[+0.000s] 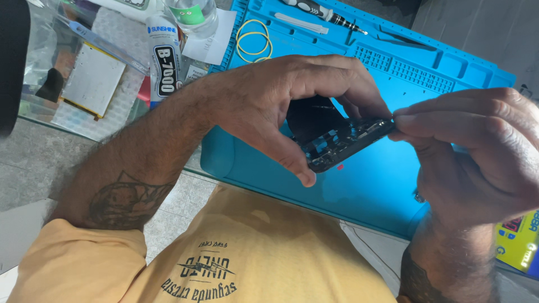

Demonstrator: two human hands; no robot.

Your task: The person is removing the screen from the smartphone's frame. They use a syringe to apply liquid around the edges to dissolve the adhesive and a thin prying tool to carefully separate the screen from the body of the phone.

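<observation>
Left hand point(281, 106) grips opened phone point(342, 143); right hand point(477, 151) pinches edge.

blue mat point(393, 185) | black phone point(337, 143) | yellow rubber bands point(254, 40) | yellow shirt point(252, 247)

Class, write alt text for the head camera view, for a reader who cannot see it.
Two bare hands hold an opened dark phone above a blue work mat: the left hand grips its body while the right hand pinches its top edge. Yellow rubber bands, a screwdriver and a glue tube lie beyond.
</observation>
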